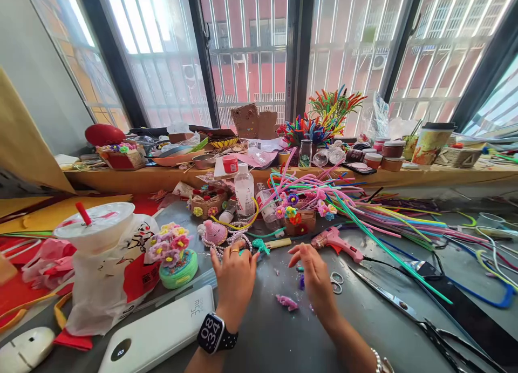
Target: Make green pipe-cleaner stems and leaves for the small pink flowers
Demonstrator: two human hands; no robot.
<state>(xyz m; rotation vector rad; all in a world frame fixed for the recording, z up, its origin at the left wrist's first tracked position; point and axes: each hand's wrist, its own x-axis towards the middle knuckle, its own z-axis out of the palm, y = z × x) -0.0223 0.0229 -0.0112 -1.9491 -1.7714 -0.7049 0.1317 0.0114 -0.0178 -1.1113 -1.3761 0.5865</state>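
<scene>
My left hand (234, 276), with a watch on the wrist and a ring on one finger, reaches over the desk with fingers apart and slightly bent. Just beyond its fingertips lie a pearl bead strand (242, 234) and a teal fuzzy piece (261, 247); what lies under the fingers is partly hidden. My right hand (313, 273) hovers over the desk, fingers loosely stretched, with nothing seen in it. Beside it are small scissors (336, 282), a purple fuzzy bit (301, 282) and a pink fuzzy piece (287, 302). A pink glue gun (338, 242) lies beyond.
Large scissors (402, 305) and bundled pipe cleaners (388, 214) lie at right. A white power bank (162, 330), a bagged drink cup (97, 227) and a flower pot ornament (178, 273) stand at left. A clear bottle (244, 192) stands before the crowded sill (170, 176).
</scene>
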